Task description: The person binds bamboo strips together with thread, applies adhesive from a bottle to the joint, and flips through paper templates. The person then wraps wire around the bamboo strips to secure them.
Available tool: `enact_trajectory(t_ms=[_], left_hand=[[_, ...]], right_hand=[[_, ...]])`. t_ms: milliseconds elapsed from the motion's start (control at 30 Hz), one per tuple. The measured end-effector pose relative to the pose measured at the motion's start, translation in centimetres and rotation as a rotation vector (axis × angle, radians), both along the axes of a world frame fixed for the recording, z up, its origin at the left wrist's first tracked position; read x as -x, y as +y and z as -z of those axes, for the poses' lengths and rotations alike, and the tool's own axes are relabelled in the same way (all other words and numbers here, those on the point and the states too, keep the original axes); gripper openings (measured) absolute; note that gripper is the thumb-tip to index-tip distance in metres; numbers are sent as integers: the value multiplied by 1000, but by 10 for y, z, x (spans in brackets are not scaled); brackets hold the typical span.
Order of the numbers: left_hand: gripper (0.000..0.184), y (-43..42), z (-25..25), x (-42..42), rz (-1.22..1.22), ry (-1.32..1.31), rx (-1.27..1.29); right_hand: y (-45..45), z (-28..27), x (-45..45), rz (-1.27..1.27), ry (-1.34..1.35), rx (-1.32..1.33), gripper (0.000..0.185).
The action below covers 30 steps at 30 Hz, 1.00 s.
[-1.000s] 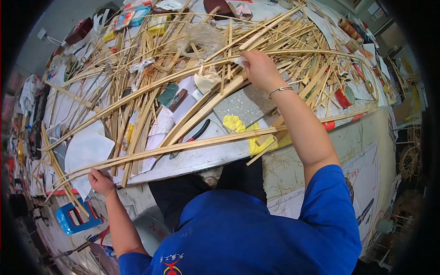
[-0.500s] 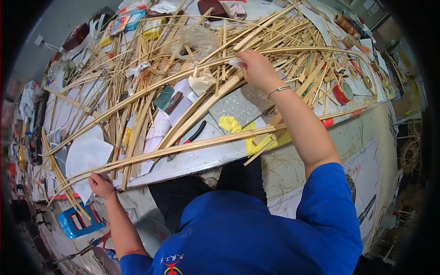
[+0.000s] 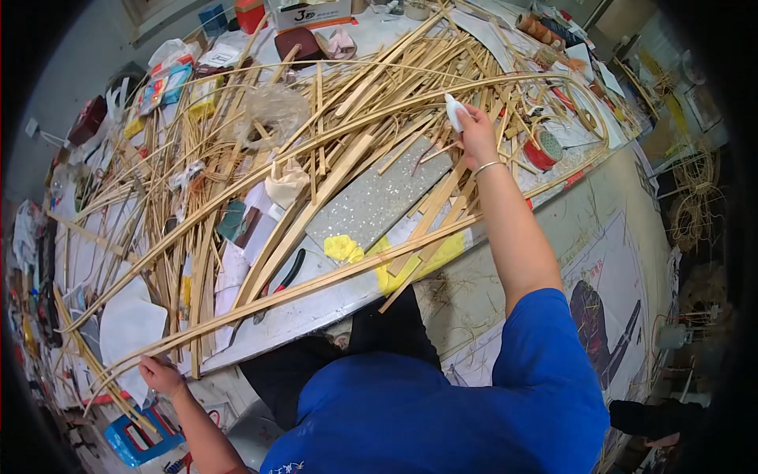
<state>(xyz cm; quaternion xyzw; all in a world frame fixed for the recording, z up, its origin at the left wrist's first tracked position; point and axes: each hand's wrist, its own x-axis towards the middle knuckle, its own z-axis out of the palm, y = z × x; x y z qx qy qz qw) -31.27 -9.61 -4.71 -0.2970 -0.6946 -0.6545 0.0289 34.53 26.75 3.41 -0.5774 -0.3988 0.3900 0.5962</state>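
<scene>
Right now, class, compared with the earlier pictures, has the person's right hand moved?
Yes. Judged against the red round tin, the right hand has moved rightward, and is now closer to that tin.

The right hand (image 3: 478, 139) hides part of the white bottle (image 3: 453, 111), the bottom edge cuts off the blue shirt (image 3: 442, 415), and the white writing (image 3: 288, 468) on its front is too small to read.
</scene>
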Motion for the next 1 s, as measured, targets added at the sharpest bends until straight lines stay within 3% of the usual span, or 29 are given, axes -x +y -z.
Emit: enact_trajectory(t_ms=[167, 467, 567, 667, 767, 867, 967, 1000], left_hand=[[34, 0, -1, 0, 28, -55, -29], [35, 2, -5, -4, -24, 3, -4], [35, 2, -4, -5, -36, 3, 4], [34, 0, -2, -2, -7, -33, 8], [33, -1, -4, -3, -17, -42, 24], [33, -11, 1, 10, -37, -65, 68], [31, 2, -3, -3, -166, 80, 105], [31, -4, 9, 13, -108, 14, 96]], right_hand=[[20, -2, -23, 1, -728, -91, 29], [26, -31, 0, -109, -1260, -199, 26], [26, -32, -3, -143, -1301, -152, 26], [25, -29, 0, -74, -1250, -270, 25], [25, -23, 1, -45, -1188, -183, 25], [20, -22, -3, -50, -989, -34, 24], [15, -12, -24, -16, -675, -82, 25], [17, -4, -36, 30, -558, -127, 29]])
